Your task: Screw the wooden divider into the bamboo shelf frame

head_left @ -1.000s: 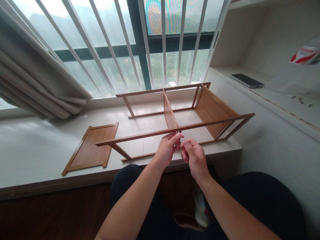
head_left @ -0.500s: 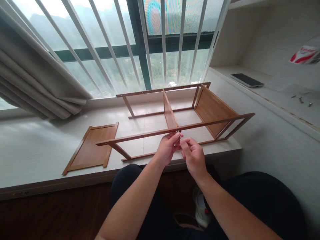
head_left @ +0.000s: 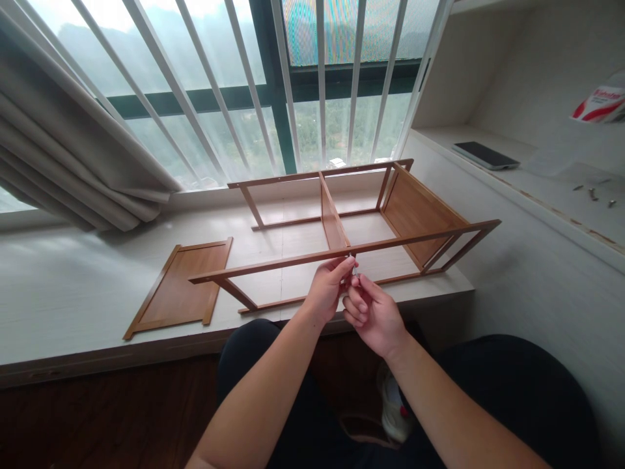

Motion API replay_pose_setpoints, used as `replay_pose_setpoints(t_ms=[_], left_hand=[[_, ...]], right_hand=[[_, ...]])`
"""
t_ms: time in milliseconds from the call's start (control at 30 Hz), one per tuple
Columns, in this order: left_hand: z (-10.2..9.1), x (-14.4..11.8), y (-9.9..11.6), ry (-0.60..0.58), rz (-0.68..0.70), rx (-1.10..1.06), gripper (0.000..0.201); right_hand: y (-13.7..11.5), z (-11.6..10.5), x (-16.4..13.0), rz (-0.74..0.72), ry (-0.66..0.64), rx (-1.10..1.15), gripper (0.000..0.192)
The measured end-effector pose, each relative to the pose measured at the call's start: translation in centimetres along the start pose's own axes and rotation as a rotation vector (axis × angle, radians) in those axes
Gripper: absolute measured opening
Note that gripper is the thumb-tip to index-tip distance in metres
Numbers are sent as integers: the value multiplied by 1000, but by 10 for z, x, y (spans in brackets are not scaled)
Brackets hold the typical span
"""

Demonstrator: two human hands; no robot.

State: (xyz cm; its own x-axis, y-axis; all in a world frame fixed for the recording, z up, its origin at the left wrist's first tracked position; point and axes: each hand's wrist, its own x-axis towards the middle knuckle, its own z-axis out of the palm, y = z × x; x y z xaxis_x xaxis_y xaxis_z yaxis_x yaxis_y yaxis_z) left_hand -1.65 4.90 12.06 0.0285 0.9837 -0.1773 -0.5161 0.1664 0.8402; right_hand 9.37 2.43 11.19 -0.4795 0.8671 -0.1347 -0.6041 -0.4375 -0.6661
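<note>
A wooden shelf frame (head_left: 273,263) lies on its side, with a middle shelf board (head_left: 333,212) and an end panel (head_left: 420,215) fitted between its rails. At the front rail, just below the joint with the middle board, a thin metal hex key (head_left: 356,270) points up toward the wood. My left hand (head_left: 325,286) is closed, its thumb and fingertips pinching around the upper part of the key close to the rail. Lower down, my right hand (head_left: 377,318) grips the key's near end between thumb and forefinger, other fingers curled. The key's tip is too small to make out.
A loose wooden panel (head_left: 180,283) lies left of the frame on the white window ledge (head_left: 63,286). On the right-hand shelf are a phone (head_left: 486,156), several small screws (head_left: 592,193) and a red-and-white package (head_left: 603,104). A grey curtain (head_left: 73,124) hangs at left.
My right hand has turned and dropped slightly, its fingers now curled with the palm side more visible. My left hand stays at the rail. The frame has not moved on the ledge.
</note>
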Motion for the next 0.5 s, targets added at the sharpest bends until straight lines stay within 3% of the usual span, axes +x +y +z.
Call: replay_pose_setpoints(t_ms=[233,500], left_hand=[[0,0,0,37,-36,27,38],[0,-2,1,-33,0,26,32]], right_hand=[[-5,-1,-1,93,-95,131,17],[-1,-1,-2,44,-35,96,27]])
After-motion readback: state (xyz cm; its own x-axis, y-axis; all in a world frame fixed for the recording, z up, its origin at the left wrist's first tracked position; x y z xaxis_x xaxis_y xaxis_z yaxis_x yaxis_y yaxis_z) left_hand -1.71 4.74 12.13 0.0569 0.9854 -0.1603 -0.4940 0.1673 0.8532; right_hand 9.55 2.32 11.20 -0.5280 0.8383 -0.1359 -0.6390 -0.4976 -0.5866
